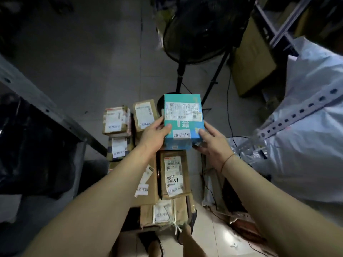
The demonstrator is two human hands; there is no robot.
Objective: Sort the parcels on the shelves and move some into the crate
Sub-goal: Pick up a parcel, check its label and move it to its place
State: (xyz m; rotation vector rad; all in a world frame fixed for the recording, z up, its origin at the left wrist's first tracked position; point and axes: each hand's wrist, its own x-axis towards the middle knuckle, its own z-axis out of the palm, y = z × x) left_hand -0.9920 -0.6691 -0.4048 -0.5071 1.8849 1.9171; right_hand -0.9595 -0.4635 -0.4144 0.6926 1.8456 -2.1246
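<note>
A teal and blue box parcel [182,119] with white shipping labels is held up in front of me, above a pile of parcels. My left hand [155,135] grips its left side with the thumb on top. My right hand [213,140] grips its right lower corner, fingers underneath. Below lie several brown cardboard parcels with white labels: one [174,175] directly under the box, two [117,120] [144,115] at the far left of the pile, and a taped one [165,212] nearest me. Any crate under the pile is hidden.
A black standing fan [196,30] on a pole rises behind the pile. A grey metal shelf rail [42,101] runs at the left with black bags [27,151] beneath. At the right, large white bags [311,115], a perforated shelf post [300,110] and a big cardboard box [252,58].
</note>
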